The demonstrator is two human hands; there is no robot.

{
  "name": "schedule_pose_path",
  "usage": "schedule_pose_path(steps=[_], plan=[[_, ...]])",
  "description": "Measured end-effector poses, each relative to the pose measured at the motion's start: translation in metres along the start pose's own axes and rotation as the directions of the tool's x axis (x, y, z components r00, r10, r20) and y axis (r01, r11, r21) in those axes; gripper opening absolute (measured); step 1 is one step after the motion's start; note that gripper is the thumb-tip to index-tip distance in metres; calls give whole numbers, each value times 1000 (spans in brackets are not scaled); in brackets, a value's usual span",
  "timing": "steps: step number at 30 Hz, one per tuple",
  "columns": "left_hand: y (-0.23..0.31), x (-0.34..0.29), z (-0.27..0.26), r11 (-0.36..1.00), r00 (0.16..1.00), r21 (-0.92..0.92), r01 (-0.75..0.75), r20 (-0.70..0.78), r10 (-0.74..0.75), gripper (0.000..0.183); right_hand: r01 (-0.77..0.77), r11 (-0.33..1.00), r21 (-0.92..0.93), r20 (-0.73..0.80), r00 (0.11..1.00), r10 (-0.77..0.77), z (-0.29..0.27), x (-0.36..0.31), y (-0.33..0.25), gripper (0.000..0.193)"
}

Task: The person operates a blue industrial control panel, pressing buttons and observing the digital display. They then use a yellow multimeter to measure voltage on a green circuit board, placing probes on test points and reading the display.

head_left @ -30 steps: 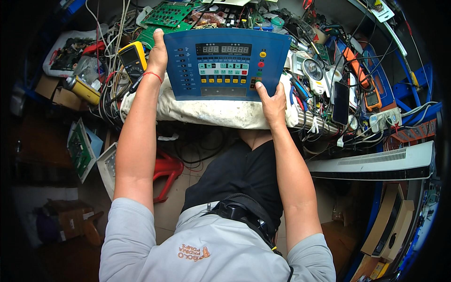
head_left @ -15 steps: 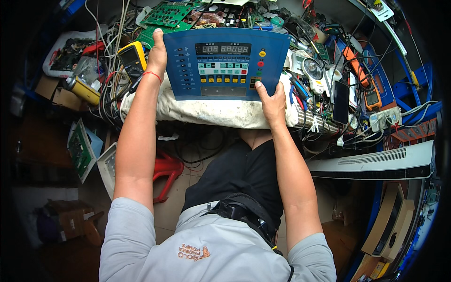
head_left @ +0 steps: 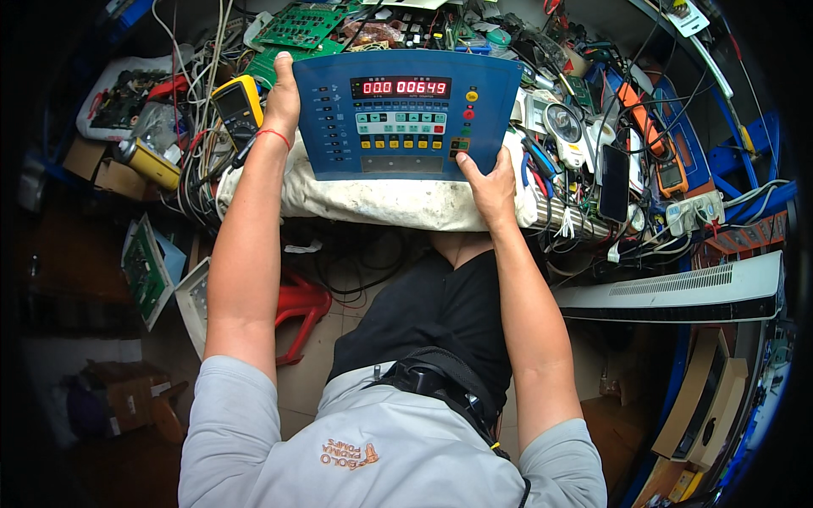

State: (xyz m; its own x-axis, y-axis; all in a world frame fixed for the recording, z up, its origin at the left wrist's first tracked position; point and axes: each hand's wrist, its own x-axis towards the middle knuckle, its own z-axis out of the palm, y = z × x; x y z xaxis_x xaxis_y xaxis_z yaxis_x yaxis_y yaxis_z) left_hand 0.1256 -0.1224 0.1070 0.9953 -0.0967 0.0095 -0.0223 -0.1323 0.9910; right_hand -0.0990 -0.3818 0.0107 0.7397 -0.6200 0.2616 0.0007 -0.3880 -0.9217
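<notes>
A blue control panel point(head_left: 330, 93) is held tilted up over the front of the bench. Red digits glow in its display window point(head_left: 400, 88), with rows of coloured buttons below. My left hand point(head_left: 284, 102) is closed on the panel's left edge, thumb up at the top corner. At the lower right corner my right hand point(head_left: 491, 186) grips the panel, its thumb lying on the face by the small dark buttons. The fingers of both hands are mostly hidden behind the panel. Under it lies a stained white cloth point(head_left: 381, 203) along the bench edge.
Left of the panel are a yellow multimeter point(head_left: 239, 106), tangled cables and a tray of parts point(head_left: 127, 93). Green circuit boards point(head_left: 301, 30) lie behind. To the right are a phone point(head_left: 614, 184), a magnifier lamp point(head_left: 565, 127) and an orange clamp meter point(head_left: 671, 176). A red stool point(head_left: 305, 313) stands below.
The panel's display was dark and now shows lit red digits. My right thumb has shifted slightly left and down on the panel; my left hand stays in place.
</notes>
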Motion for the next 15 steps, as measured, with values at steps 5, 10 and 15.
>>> schedule_pose_path(steps=[5,10,15], plan=[[-2,3,-1,1000,1000,19,13,-15,-12,83,-10,1000,4,13,1000,10,0,1,2,57],[-4,5,-1,1000,1000,9,-2,-8,2,82,-9,1000,-17,9,1000,9,-1,0,1,57],[-6,7,-2,1000,1000,6,2,-1,-2,81,-6,1000,5,11,1000,6,-1,0,0,56]])
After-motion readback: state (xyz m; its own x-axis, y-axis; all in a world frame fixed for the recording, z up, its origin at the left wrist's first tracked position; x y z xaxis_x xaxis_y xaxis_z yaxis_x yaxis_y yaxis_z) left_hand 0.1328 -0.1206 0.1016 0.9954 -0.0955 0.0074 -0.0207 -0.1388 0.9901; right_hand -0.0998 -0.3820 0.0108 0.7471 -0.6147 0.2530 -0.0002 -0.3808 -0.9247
